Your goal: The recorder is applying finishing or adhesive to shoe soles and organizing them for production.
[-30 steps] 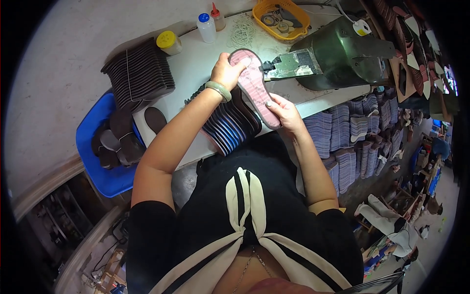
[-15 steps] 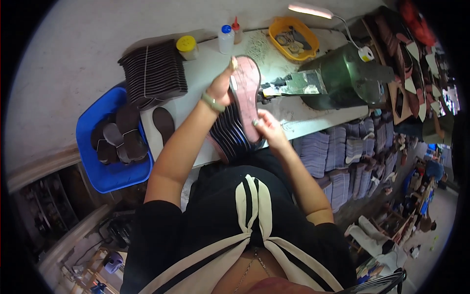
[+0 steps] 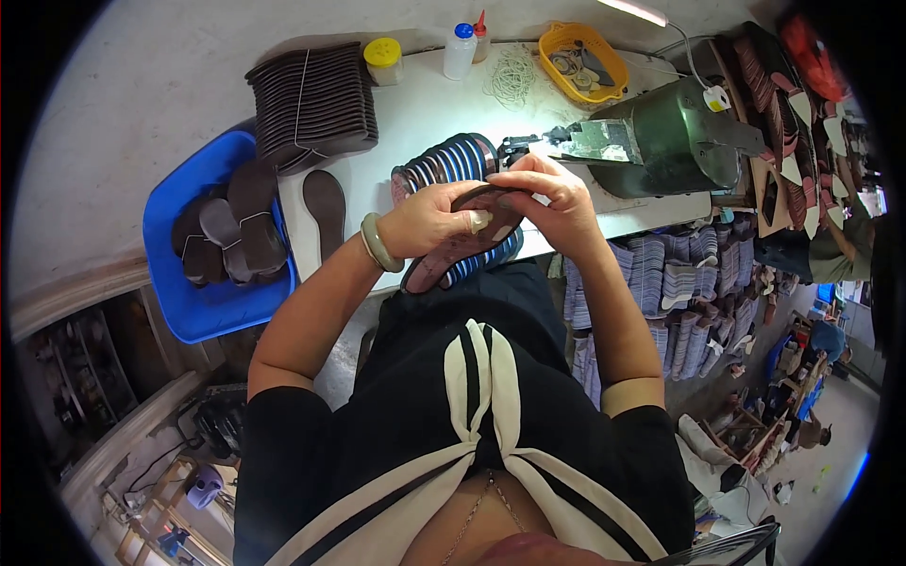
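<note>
My left hand (image 3: pixel 434 223) is closed round a pinkish-brown shoe insole (image 3: pixel 451 255) with a dark edge, its thumb lying on the flat face. At the insole's upper right end, the thumb and fingers of my right hand (image 3: pixel 555 200) pinch the rim. The insole slants from lower left to upper right, close in front of my body. Beyond and partly under it stands a row of insoles (image 3: pixel 453 160) with blue, white and dark edges. A green sewing machine (image 3: pixel 661 141) lies just past my right hand, its narrow end pointing left.
On the white table (image 3: pixel 415 113) are a strapped stack of dark soles (image 3: pixel 311 104), a single dark sole (image 3: pixel 326 206), a yellow-lidded jar (image 3: pixel 383 61), bottles (image 3: pixel 460 55), tangled thread (image 3: pixel 512 77) and a yellow basket (image 3: pixel 585 61). A blue tub (image 3: pixel 212 316) stands left; bundled insoles (image 3: pixel 642 278) sit right.
The insole has come nearer my body and tilted over to the right. My left hand moved down toward me; my right hand rose to the insole's far end.
</note>
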Demonstrator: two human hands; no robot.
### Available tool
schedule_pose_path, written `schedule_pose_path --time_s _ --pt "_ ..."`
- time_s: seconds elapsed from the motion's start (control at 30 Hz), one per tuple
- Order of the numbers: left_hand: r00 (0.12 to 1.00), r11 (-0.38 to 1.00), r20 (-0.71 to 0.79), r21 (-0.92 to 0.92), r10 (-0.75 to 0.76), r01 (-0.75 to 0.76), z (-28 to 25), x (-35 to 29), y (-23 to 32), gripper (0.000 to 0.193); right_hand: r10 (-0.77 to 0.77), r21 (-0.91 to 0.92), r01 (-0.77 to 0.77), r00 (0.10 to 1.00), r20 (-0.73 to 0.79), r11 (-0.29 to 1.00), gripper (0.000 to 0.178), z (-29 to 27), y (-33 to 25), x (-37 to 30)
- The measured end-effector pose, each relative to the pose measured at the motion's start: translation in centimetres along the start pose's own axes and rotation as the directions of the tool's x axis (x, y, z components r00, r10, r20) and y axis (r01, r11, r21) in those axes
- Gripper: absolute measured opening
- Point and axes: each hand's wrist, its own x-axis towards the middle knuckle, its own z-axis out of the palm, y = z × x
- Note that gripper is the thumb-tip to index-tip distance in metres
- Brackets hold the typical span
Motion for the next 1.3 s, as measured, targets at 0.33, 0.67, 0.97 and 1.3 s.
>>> schedule_pose_path --time_s 0.33,0.67,0.97,1.3 --pt "0.976 0.970 0.084 -0.119 -0.203 0.212 -0.1 -1.7 0.1 0.048 0.376 0.490 -0.302 0.925 -0.057 0.818 0.018 2.0 0.4 -2.3" --pt "0.963 0.872 0.243 -0.438 -0.119 0.219 1.2 0.6 -0.8 0.070 -0.233 -0.573 0.188 0.973 -0.005 0.798 0.029 -0.5 -0.5 -3.3" --pt "0.921 0.686 0.195 -0.619 -0.337 0.382 3.1 1.7 -3.3 0.056 -0.153 -0.792 0.118 0.988 0.031 0.598 0.023 2.2 2.3 -4.9" --pt "0.896 0.805 0.288 -0.406 -0.337 0.433 5.7 6.6 -2.9 0.045 -0.035 -0.850 -0.151 0.980 -0.195 0.505 0.016 -0.9 2.7 -7.9"
